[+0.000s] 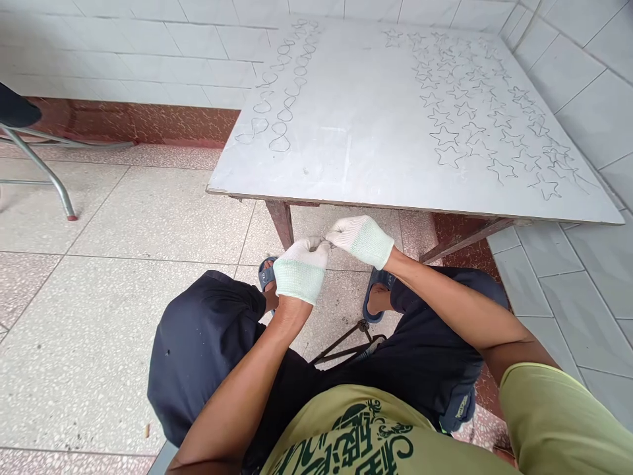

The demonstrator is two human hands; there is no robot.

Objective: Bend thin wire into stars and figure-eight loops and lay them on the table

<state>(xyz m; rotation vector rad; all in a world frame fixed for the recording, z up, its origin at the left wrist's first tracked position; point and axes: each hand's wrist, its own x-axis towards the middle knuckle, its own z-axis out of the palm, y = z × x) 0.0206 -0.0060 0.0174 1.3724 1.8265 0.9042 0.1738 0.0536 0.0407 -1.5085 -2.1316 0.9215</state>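
Observation:
In white knit gloves, my left hand [302, 264] and my right hand [362, 239] meet over my lap, just in front of the table edge. Fingers and thumb of each are pinched together. A thin wire [324, 233] shows between the fingertips; its shape is mostly hidden by the gloves. On the table [366, 119] lie many wire stars [448, 156] spread over the right side. Wire figures made of two joined loops [279, 135] form two rows on the left side.
My knees are on either side of my hands, with sandals [376, 293] beneath. Dark metal bars [341, 346] stand between my legs. White tiled walls [208, 43] border the table behind and at right. A metal chair leg [54, 181] is at far left.

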